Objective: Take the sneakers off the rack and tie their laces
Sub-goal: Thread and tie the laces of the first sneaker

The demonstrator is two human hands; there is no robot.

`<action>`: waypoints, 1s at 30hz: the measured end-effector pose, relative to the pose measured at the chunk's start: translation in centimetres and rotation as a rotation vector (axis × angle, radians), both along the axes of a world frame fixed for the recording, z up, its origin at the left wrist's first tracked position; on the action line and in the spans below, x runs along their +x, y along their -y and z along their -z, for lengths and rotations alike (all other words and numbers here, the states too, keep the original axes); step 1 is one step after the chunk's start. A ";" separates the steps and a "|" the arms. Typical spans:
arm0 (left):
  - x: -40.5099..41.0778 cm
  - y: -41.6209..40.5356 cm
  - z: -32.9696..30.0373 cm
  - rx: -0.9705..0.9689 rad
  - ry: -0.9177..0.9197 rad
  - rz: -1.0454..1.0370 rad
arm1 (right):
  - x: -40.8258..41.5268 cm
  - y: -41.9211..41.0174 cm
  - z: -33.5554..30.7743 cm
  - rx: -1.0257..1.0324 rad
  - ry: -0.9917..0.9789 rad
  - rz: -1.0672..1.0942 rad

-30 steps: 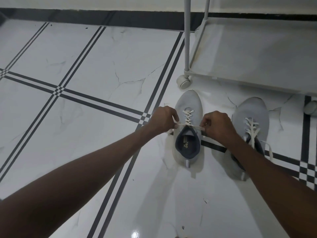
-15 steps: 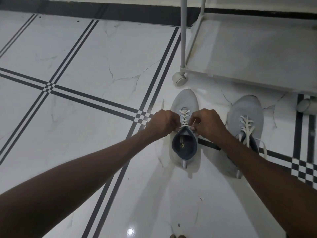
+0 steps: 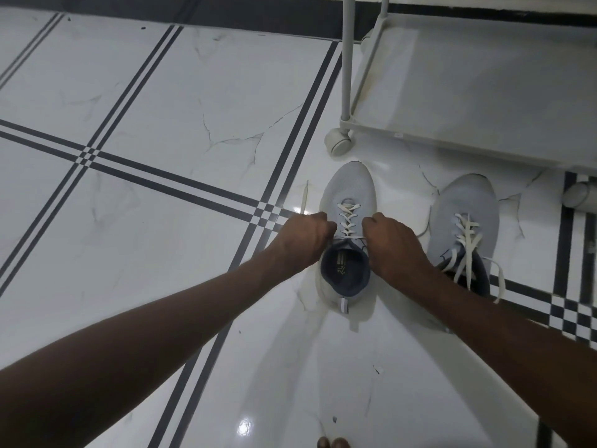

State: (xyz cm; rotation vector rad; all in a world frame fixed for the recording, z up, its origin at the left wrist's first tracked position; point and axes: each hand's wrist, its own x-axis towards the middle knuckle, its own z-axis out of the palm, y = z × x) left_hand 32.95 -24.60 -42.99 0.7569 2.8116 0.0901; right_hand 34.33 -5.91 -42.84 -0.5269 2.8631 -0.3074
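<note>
Two light grey sneakers with white laces stand on the tiled floor, toes pointing away from me. The left sneaker has my hands on either side of its lacing. My left hand is closed on one lace, whose free end sticks out past the knuckles. My right hand grips the other lace end, and a short stretch of lace runs taut between the two fists. The right sneaker sits untouched, its laces loose and spilling over its side.
A white wheeled rack stands just beyond the sneakers, its bottom shelf bare, with a caster near the left sneaker's toe and another caster at the right. My toes show at the bottom edge. White tiles with dark stripes spread to the left.
My hands first drew closer over the left sneaker's lacing, then parted slightly. The left lace end now pokes out beyond my left fist. The view has shifted a little.
</note>
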 end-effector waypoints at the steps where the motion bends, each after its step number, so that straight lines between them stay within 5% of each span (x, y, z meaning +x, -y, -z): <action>1: 0.2 0.0 0.0 -0.012 0.007 -0.002 | 0.2 -0.1 0.2 0.007 -0.002 -0.003; 9: -0.9 1.0 0.1 0.150 0.180 -0.160 | -0.1 -0.3 0.5 -0.045 -0.012 0.017; 16: -2.1 3.8 -1.5 0.542 0.893 -0.583 | -1.7 -0.5 0.1 -0.112 0.354 0.301; 20: -2.2 4.5 -3.3 0.786 1.057 -0.611 | -2.9 -1.9 -0.9 -0.533 0.667 0.497; 25: -2.5 2.6 -3.7 1.069 1.041 -0.631 | -2.0 -2.0 -1.4 -1.053 0.724 0.518; 30: -2.6 0.5 -2.1 1.111 0.958 -0.705 | -1.2 -1.3 -0.9 -1.228 0.704 0.588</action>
